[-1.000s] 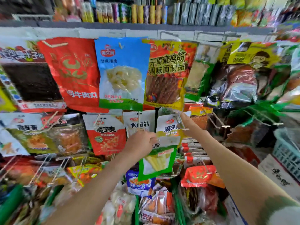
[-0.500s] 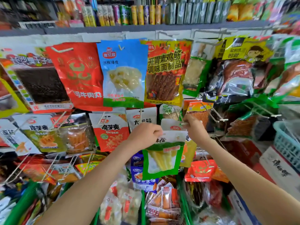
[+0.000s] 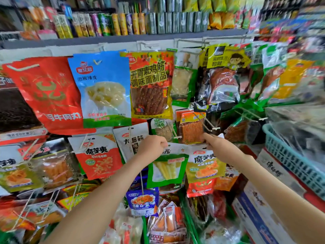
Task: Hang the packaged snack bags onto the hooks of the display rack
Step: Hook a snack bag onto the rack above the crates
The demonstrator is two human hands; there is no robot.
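The top-left corner of the green snack bag (image 3: 167, 170) is hidden inside the left grip (image 3: 152, 147), which is clenched round it — the bag is held just below a wire hook (image 3: 178, 137). The right grip (image 3: 219, 147) is set at the bag's upper right; whether anything is grasped there cannot be told.

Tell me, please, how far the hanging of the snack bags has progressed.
Done: many bags hang on hooks already, such as the blue bag and red konjac bag. In hand: the left hand grips the green-and-white bag by its top, just below a hook; the right hand seems to hold the yellow konjac bag. Left: threading that bag on, then the loose packs below.
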